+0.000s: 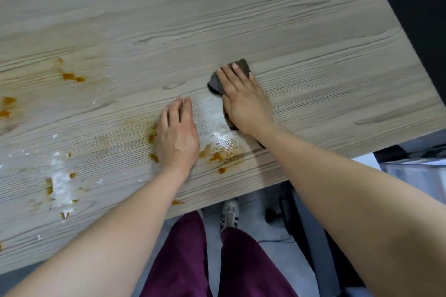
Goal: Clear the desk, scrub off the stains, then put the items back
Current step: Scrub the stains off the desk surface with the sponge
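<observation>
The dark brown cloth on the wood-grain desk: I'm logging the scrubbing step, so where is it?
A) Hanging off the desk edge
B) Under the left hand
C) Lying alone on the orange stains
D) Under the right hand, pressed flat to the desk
D: the dark brown cloth lies under the straight fingers of the right hand, flat on the wood-grain desk; the left hand rests bare beside it.

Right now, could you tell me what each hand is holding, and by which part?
The right hand presses flat on top of a dark cloth, fingers straight, not gripping. The left hand rests flat on the desk, holding nothing.
</observation>
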Demonstrator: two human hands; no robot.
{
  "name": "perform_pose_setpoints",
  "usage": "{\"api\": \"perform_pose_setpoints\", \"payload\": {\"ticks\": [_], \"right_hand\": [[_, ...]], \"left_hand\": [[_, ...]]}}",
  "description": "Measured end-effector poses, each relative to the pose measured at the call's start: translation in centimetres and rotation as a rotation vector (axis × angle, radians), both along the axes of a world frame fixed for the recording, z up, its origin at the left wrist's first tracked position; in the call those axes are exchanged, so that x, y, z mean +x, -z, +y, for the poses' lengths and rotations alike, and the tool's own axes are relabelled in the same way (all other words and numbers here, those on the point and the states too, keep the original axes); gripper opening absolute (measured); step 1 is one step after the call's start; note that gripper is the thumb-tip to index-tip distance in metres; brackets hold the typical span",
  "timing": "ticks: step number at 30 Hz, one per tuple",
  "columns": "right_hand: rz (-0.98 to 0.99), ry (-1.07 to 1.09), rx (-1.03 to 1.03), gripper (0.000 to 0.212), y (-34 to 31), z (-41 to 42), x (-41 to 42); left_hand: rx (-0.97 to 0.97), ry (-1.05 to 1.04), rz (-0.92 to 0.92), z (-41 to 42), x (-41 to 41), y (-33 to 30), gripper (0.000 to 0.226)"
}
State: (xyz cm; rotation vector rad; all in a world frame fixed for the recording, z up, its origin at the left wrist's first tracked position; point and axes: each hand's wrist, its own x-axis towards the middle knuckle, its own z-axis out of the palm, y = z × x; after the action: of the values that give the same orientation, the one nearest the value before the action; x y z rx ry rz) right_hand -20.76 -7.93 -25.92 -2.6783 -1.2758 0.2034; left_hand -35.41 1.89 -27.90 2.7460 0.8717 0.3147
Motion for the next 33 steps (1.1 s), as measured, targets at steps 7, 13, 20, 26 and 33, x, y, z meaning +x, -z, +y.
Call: {"api": "perform_pose_setpoints", "payload": {"ticks": [7,13,20,26,33], "right_hand": [[-0.052,0.318,0.012,0.056,0.5,-2.5,3.3],[-0.019,0.130,0.060,0.056,0.7,0.0,-0.6],[-0.039,0.203,-0.014,0.055,0.2,-4.4,4.8],[-0.058,0.389,-0.005,0.058,0.5,-3.0,3.5],[0.028,0.037,0.036,0.054,0.0,-2.3,0.2]], "left_hand": [[-0.050,-0.043,0.008,-0.3,0.1,-0.6,0.048],[-0.061,-0.054,0.023,-0.4,0.2,-0.5,0.044],[-0.046,-0.049,0.015,-0.3,0.1,-0.3,0.047],[-0.048,-0.059,0.007,-0.2,0.1,-0.3,0.049],[-0.035,-0.046,0.009,-0.3,0.1,-0.3,0.047]]}}
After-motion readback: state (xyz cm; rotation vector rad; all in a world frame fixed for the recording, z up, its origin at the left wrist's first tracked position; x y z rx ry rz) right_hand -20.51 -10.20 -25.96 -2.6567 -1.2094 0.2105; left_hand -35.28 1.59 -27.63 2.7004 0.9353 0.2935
